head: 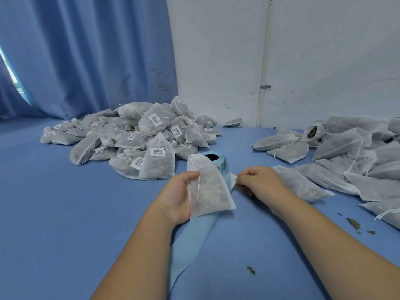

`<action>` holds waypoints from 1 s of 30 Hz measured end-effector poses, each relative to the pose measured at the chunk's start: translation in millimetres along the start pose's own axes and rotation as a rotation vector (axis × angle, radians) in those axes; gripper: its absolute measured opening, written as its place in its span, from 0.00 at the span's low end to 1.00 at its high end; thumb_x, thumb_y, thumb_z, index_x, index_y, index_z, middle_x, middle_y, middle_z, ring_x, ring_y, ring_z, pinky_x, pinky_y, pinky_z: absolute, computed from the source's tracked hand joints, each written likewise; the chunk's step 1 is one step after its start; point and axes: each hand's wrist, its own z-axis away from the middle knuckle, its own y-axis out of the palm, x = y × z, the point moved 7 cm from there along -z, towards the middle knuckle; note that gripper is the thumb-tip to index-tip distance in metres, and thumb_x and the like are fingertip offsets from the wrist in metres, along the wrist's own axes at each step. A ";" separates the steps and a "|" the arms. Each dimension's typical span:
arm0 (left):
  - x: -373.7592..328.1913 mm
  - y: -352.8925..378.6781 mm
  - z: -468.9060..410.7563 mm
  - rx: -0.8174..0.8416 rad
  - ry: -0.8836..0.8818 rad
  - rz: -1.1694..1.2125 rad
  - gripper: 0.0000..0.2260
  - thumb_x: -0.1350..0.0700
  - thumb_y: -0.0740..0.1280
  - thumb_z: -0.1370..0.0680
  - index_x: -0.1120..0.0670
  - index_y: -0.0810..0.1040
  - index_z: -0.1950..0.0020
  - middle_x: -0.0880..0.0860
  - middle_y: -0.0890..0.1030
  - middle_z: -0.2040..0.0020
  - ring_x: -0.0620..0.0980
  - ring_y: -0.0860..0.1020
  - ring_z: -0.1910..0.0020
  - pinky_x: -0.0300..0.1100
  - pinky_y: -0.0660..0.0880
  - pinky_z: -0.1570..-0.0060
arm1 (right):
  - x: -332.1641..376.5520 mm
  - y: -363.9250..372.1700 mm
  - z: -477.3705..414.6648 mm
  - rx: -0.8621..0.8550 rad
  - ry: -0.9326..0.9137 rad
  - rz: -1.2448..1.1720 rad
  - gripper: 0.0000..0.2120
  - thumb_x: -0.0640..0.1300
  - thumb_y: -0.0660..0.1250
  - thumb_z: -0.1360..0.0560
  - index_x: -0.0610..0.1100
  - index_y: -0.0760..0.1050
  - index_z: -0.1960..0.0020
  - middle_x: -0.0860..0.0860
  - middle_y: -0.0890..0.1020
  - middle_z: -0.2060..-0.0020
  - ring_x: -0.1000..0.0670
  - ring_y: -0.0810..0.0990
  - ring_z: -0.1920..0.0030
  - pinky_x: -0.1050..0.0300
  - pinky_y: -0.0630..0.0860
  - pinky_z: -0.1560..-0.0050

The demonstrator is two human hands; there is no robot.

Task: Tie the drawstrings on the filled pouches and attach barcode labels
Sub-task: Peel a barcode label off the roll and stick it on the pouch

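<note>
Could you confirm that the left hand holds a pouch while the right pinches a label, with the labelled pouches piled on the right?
Not quite: the head view shows the labelled pouches piled on the left. The left hand does hold a pouch and the right hand pinches a label.

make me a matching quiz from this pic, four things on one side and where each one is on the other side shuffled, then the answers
Things
1. held pouch
2. white label
3. label roll
4. stickered pouch pile

Places
A. upright on the table, just behind the held pouch
B. pinched by the right hand
C. gripped in the left hand
D. heaped at the far left, near the blue curtain

Pairs: 1-C, 2-B, 3-A, 4-D
</note>
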 end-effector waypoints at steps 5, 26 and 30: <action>-1.4 -6.8 2.0 -0.075 0.016 0.064 0.12 0.58 0.60 0.20 0.61 0.82 0.47 0.60 0.86 0.53 0.58 0.86 0.60 0.50 0.82 0.66 | -4.0 -10.2 -2.2 0.008 0.048 -0.080 0.04 0.35 0.66 0.28 0.36 0.80 0.60 0.45 0.82 0.68 0.51 0.75 0.71 0.61 0.70 0.73; 0.5 59.0 28.1 -0.009 0.092 -0.051 0.10 0.60 0.65 0.21 0.61 0.81 0.42 0.59 0.85 0.51 0.56 0.84 0.58 0.51 0.81 0.57 | 98.6 -89.9 74.3 -0.138 -0.192 -0.102 0.06 0.39 0.69 0.27 0.45 0.81 0.63 0.52 0.84 0.68 0.54 0.79 0.71 0.56 0.71 0.67; 15.7 66.4 27.9 -0.078 0.116 -0.191 0.09 0.60 0.67 0.22 0.61 0.81 0.44 0.59 0.85 0.53 0.57 0.84 0.56 0.51 0.81 0.54 | 66.8 -84.2 83.9 -0.120 -0.088 -0.206 0.05 0.40 0.67 0.26 0.41 0.80 0.58 0.50 0.83 0.67 0.52 0.80 0.69 0.56 0.71 0.67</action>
